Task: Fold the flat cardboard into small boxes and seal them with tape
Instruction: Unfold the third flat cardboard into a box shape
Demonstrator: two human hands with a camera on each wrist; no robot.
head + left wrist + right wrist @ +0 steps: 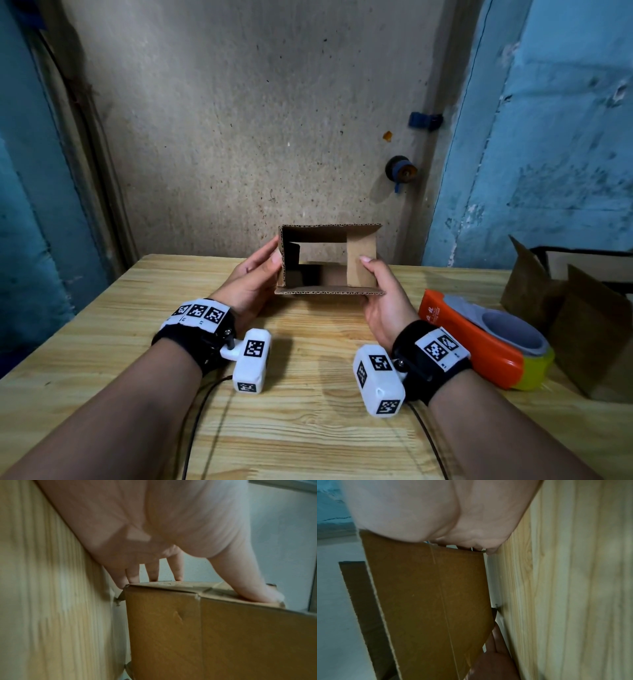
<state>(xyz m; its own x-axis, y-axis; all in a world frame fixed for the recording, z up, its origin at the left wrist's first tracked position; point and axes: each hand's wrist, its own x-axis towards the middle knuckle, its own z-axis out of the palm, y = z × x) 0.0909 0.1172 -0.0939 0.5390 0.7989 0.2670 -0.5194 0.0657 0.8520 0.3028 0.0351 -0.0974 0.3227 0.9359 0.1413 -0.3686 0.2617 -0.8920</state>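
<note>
A small brown cardboard box (358,274) is held just above the wooden table (308,428), open at both ends so the wall shows through it. My left hand (255,277) grips its left wall, thumb on the near edge and fingers behind. In the left wrist view the thumb (248,585) presses the box (205,635) along its edge. My right hand (383,301) holds the right side, thumb tip on the inner right flap and fingers under the corner. The right wrist view shows the palm (428,511) against the box (428,601).
An orange tape dispenser (479,342) with a grey roll and a yellow-green end lies on the table right of my right wrist. Behind it stand larger brown cardboard boxes (565,308). A grey wall rises right behind the table's far edge.
</note>
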